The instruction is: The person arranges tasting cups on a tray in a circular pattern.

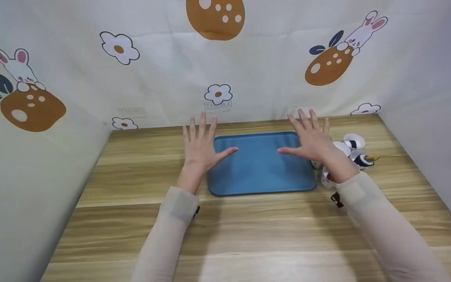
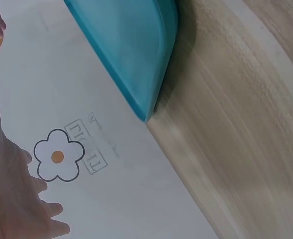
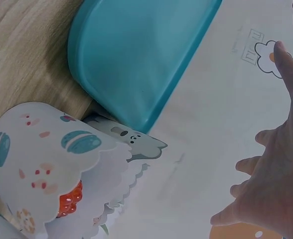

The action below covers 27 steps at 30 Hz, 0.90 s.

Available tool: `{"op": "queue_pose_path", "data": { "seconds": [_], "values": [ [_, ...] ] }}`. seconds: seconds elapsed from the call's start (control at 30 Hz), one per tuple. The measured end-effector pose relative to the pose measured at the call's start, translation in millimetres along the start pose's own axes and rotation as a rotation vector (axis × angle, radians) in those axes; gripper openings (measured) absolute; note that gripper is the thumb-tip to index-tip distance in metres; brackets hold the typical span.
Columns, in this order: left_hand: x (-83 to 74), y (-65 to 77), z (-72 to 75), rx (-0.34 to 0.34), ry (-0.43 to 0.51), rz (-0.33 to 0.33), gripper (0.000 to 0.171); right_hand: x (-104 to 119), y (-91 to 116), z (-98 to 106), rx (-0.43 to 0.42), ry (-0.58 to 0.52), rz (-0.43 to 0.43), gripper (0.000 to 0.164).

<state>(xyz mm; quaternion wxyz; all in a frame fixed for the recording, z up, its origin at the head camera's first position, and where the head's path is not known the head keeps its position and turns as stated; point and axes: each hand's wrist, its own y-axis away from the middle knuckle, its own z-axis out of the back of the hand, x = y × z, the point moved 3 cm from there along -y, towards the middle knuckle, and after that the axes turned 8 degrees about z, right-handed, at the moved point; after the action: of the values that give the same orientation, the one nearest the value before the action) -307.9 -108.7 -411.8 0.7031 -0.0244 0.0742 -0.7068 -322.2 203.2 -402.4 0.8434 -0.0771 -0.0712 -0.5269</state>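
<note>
Left hand (image 1: 199, 150): fingers spread wide, holding nothing | right hand (image 1: 312, 141): likewise spread, nothing held | shallow blue rectangular tray (image 1: 262, 164): flat on wood-grain table (image 1: 264, 239), between the hands | white scallop-rimmed printed cups (image 3: 42, 154): by tray's right end, partly hidden behind right hand | pale rabbit-printed sheet (image 1: 264, 78): beyond table

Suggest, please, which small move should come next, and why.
Perhaps bring the right hand toward the patterned container: that hand is spread and empty, the container lies close by, and the blue tray looks bare.
</note>
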Motion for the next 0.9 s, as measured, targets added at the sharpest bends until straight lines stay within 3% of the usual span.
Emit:
{"op": "queue_pose_path", "data": {
  "seconds": [0.53, 0.9],
  "values": [
    [10.4, 0.0, -2.8, -0.003, 0.01, -0.005, 0.115, -4.4, 4.6, 0.1, -0.008, -0.019, -0.002, 0.113],
    [19.7, 3.2, -5.4, 0.022, -0.037, 0.002, 0.114, -8.9, 5.1, -2.6, -0.002, -0.03, -0.004, 0.115]
  ]
}}
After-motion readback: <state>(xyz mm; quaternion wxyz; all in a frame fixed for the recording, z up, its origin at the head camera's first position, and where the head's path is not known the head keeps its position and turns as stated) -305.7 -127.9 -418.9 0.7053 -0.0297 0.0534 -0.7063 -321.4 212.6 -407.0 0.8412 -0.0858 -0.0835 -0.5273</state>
